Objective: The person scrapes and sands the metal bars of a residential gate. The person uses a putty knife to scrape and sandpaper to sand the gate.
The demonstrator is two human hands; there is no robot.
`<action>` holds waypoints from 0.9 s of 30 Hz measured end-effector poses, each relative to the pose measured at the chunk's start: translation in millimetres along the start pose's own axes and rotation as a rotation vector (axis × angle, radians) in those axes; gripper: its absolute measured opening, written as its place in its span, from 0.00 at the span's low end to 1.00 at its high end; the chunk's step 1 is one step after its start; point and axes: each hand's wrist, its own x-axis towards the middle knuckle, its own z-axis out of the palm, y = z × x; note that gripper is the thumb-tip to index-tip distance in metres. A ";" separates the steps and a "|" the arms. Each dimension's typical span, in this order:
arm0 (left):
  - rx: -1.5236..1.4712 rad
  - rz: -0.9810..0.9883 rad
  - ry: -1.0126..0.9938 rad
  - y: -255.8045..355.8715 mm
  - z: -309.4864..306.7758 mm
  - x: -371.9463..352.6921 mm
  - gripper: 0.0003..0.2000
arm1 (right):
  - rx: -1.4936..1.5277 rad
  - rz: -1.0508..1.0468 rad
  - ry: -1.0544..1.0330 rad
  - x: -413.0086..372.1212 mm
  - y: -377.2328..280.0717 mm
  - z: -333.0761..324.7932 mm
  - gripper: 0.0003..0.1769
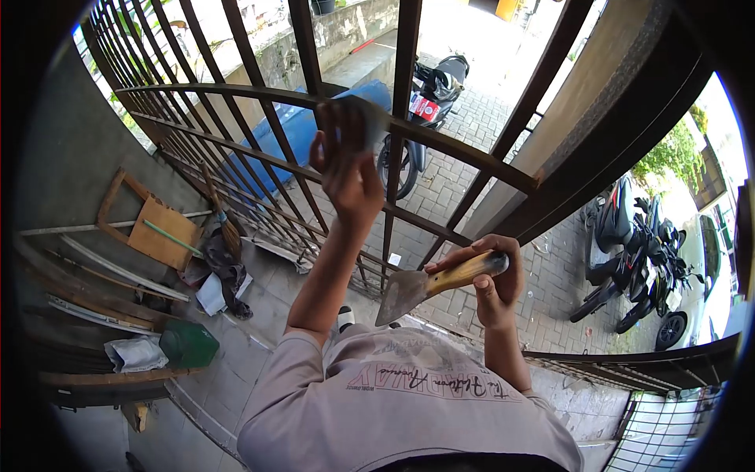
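My left hand is raised at the brown metal gate, its fingers closed round a dark, motion-blurred object against the upper horizontal rail. What that object is I cannot make out. In front of the lower part of the gate, my right hand holds a scraper by its yellow-brown wooden handle. The scraper's flat grey blade points down and to the left, over my shirt front.
Beyond the bars stand a motorcycle, a blue tarp-like cover and more motorcycles. At left are a broken wooden chair, a broom, a green container and long strips.
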 end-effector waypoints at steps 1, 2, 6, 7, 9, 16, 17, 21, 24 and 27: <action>-0.003 -0.003 0.003 -0.2 0.6 -0.2 0.14 | -0.004 0.016 -0.007 -3.0 1.3 -2.1 0.26; 0.005 0.012 -0.012 -1.4 -0.3 -0.4 0.14 | -0.009 0.018 -0.011 -8.1 2.2 -4.4 0.26; -0.063 -0.304 0.124 -11.9 -3.0 17.8 0.12 | -0.192 0.086 -0.088 -33.5 7.7 -25.7 0.24; -0.042 -0.152 0.060 -7.4 0.9 10.6 0.11 | -0.465 0.200 -0.262 -38.5 5.6 -32.2 0.23; -0.080 0.039 -0.093 21.2 2.4 0.2 0.13 | -0.868 0.344 -0.519 -45.3 4.4 -35.9 0.22; -0.023 -0.084 0.001 8.8 -2.1 19.1 0.12 | -1.060 0.671 -0.516 -110.3 90.8 -87.4 0.21; 0.001 0.022 -0.143 23.6 -6.0 17.9 0.11 | -1.088 0.832 -0.485 -120.0 106.8 -90.7 0.22; 0.048 -0.020 -0.036 -21.1 -14.5 25.9 0.09 | -1.186 0.919 -0.289 -251.9 221.0 -165.2 0.24; 0.119 -0.033 -0.048 -24.3 -15.6 14.5 0.12 | -1.346 1.262 0.132 -403.0 253.6 -198.3 0.27; 0.039 0.122 -0.264 2.3 -29.4 26.3 0.15 | -1.316 1.243 0.143 -381.0 239.0 -188.5 0.27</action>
